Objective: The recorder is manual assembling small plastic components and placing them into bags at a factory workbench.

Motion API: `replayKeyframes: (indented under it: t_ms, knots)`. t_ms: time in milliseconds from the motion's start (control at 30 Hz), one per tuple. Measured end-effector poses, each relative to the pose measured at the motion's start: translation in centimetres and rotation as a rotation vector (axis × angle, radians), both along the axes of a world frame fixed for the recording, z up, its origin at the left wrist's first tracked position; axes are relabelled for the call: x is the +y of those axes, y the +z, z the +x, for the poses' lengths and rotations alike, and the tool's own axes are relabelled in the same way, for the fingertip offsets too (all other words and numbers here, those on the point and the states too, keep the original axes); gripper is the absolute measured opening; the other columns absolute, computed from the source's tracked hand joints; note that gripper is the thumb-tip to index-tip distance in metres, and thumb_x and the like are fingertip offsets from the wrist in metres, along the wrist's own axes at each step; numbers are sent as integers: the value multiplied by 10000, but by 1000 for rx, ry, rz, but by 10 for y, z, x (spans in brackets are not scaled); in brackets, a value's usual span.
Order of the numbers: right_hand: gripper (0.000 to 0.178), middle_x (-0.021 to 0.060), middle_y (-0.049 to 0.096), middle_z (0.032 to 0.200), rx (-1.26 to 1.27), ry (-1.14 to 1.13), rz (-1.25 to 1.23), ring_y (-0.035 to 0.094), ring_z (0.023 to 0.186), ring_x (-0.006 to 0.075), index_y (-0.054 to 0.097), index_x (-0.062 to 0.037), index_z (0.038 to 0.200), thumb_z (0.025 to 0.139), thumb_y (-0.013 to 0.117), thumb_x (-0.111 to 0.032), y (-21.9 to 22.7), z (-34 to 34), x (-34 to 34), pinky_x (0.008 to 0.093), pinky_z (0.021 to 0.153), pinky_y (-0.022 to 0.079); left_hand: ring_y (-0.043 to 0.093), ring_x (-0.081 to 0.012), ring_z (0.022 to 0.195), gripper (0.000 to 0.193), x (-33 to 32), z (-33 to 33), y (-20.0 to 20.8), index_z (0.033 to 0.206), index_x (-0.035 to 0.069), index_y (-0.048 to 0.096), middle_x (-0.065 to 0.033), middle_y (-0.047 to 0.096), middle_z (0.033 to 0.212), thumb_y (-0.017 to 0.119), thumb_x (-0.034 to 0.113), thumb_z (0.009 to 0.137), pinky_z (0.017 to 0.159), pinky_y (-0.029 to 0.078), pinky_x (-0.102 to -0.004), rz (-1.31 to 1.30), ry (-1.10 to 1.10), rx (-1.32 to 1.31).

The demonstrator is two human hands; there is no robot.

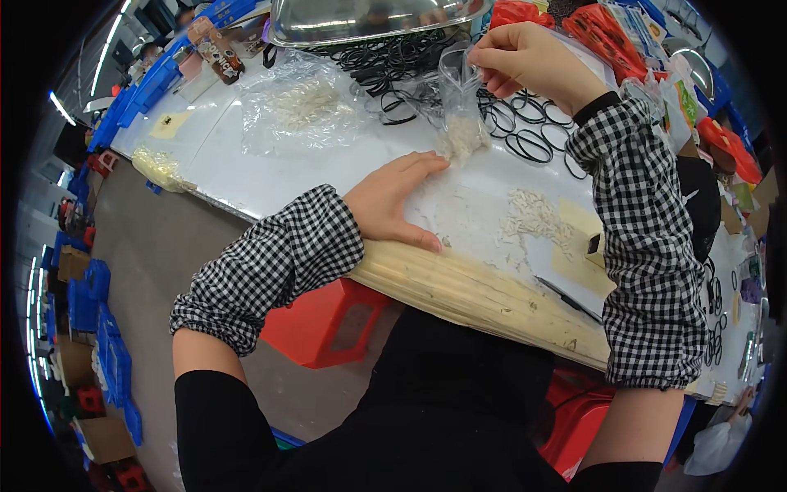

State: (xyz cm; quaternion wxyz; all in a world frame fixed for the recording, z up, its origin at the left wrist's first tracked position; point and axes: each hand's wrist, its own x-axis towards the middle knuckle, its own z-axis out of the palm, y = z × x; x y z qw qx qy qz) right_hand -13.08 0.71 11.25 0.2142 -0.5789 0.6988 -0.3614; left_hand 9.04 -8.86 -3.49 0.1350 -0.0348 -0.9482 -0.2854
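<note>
Nearest: black clothing (393, 435). Right hand (525, 66) pinches the clear bag (459, 90) near its top, over the desk (217, 160); left hand (398, 197) spread beside it. Judged best: hold upright, mouth gathered, pale pieces (465, 138) settled low.

Single view, taken from the left of two fisheye cameras worn side by side on the person's head. It faces down and forward at close range over the table (215, 160), taking in the left hand (393, 198) and right hand (534, 66). Coverage extends to the floor (205, 238); straight edges bend toward the dark rim.
</note>
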Motion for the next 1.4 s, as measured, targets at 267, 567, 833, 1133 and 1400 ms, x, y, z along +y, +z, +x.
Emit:
replayKeyframes:
  t_ms: [267, 567, 833, 1133, 1400]
  knots:
    - [220, -12, 640, 761, 10, -13, -33, 616, 680, 50, 656, -62, 915, 896, 621, -279, 2, 3, 0, 199, 649, 531, 396, -316, 1314, 481, 16, -23, 1, 1184, 80, 622, -159, 498, 1329, 772, 258, 763, 1077, 353, -388, 61, 12, 38]
    - [233, -17, 633, 755, 47, 20, -9, 617, 675, 48, 653, -66, 906, 891, 627, -298, 4, -2, -3, 196, 647, 529, 585, -262, 1121, 192, 15, -30, -5, 1007, 48, 705, -125, 652, 1108, 696, 115, 827, 949, 494, -352, 82, -48, 161]
    - [237, -6, 637, 784, 18, -7, -25, 620, 696, 63, 649, -52, 919, 898, 619, -286, 0, 9, 3, 206, 659, 535, 651, -247, 990, 134, -6, -5, -13, 948, 17, 692, -120, 682, 1010, 655, 95, 847, 853, 545, -327, -115, -31, 253]
    - [226, -4, 635, 768, 24, 8, -35, 616, 685, 61, 653, -49, 922, 896, 615, -270, -3, 8, 3, 207, 652, 534, 451, -354, 1101, 610, -8, 4, 9, 1227, 62, 490, -185, 461, 1175, 652, 480, 814, 959, 382, -412, -490, 43, 140]
    - [220, 39, 649, 741, -4, 31, -13, 628, 646, 91, 660, 1, 895, 880, 617, -214, -20, 12, -6, 227, 615, 541, 545, -284, 827, 328, -7, -12, 11, 937, 57, 497, -127, 478, 895, 569, 374, 894, 682, 469, -374, -552, 83, 27]
